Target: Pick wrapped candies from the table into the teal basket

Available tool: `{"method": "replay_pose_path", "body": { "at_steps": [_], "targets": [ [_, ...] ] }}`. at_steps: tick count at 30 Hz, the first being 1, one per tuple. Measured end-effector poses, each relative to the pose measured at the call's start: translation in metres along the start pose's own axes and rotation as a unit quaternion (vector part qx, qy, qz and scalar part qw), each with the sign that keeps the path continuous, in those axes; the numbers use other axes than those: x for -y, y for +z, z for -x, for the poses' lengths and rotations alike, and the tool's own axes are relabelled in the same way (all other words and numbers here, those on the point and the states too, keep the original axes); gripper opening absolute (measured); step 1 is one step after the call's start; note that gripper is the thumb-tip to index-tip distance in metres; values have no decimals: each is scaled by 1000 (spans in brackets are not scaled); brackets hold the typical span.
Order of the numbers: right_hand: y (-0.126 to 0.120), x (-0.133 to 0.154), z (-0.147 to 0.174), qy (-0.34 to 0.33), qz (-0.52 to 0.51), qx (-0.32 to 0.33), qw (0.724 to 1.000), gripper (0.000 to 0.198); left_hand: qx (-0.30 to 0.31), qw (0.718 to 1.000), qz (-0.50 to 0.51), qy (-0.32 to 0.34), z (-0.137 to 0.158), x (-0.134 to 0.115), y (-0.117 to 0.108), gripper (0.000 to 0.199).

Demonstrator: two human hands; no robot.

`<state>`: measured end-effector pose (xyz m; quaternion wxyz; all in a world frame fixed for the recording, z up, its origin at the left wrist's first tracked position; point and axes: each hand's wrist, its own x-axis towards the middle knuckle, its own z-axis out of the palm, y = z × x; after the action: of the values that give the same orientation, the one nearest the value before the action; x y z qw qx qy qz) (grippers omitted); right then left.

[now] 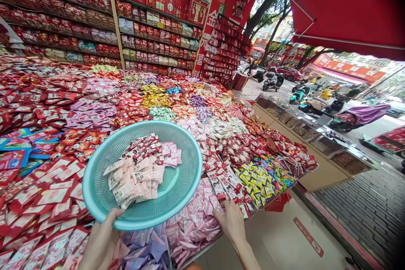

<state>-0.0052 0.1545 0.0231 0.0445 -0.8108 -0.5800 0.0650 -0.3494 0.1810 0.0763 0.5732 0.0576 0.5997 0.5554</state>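
Note:
My left hand (103,238) grips the near-left rim of a round turquoise plastic basket (186,194), thumb over the edge. The basket is tilted toward me above the packets. Inside it lie pale pink packets with dark lettering (136,181), red-and-white packets (144,147) and a few small pink packets (171,154). My right hand (232,221) reaches down to the display's front edge, thumb and forefinger apart. Its fingertips are at the border between the pink-and-white packets (193,223) and the red-and-white strip packets (226,181). No packet shows between them.
Heaps of wrapped sweets by colour cover the display, with yellow packets (256,183) at right and purple packets (147,247) in front. Stocked shelves (158,29) stand behind. Boxed trays (303,130) line the right side, beside the tiled floor (278,236) and street with parked scooters (274,81).

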Motion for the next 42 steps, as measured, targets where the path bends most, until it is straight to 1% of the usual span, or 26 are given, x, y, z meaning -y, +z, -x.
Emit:
{"method": "replay_pose_path", "body": {
  "at_steps": [3,5,7,9,11,13,15,16,18,20,22,24,27,31,33,35,36,38,40,42],
  "targets": [
    [-4,0,2,-8,-26,4,1000,16,4,1000,-2,0,-2,2,-2,40],
    [-12,-1,1,-14,-69,11,997,16,1,1000,-3,0,-1,2,-3,41],
    [-26,0,-2,-21,-134,26,990,16,-4,1000,-3,-1,-1,3,-3,43],
    [-50,7,-9,-41,-199,46,978,19,-8,1000,0,0,0,2,-2,44],
    [-79,24,-19,-78,-235,56,967,23,-8,1000,3,3,1,1,0,44],
    [-107,52,-32,-116,-240,55,962,24,-9,1000,3,4,2,0,1,43],
    [-124,90,-49,-141,-219,62,963,25,-9,1000,0,3,2,-1,1,42],
    [-128,110,-58,-150,-200,53,967,25,-9,1000,-1,3,2,-1,0,42],
    [-123,151,-78,-165,-141,46,975,27,-8,1000,-1,7,1,0,-1,42],
    [-108,187,-100,-169,-84,69,980,32,-6,1000,3,6,-1,2,-3,43],
    [-91,215,-119,-151,-53,89,983,34,-4,1000,7,0,-3,4,-5,43],
    [-75,234,-135,-134,-47,87,986,37,-2,1000,4,-6,-4,6,-7,44],
    [-61,252,-151,-125,-55,75,988,39,-3,1000,1,-6,-5,7,-8,47],
    [-54,265,-161,-117,-62,76,988,41,0,1000,8,-9,-2,5,-6,48],
    [-56,267,-161,-112,-64,81,988,44,0,1000,10,-8,1,3,-4,48],
    [-64,263,-158,-115,-73,81,987,46,-10,1000,10,-6,3,3,-3,47],
    [-69,258,-155,-124,-84,77,986,46,-14,1000,8,-6,3,3,-4,47],
    [-84,240,-145,-163,-128,53,977,41,-13,1000,4,-4,-1,5,-6,46],
    [-98,211,-131,-218,-202,14,955,35,0,1000,-2,0,-6,8,-9,46],
    [-106,174,-115,-246,-287,-34,925,32,7,1000,-6,-3,-12,11,-12,46]
  ]
}}
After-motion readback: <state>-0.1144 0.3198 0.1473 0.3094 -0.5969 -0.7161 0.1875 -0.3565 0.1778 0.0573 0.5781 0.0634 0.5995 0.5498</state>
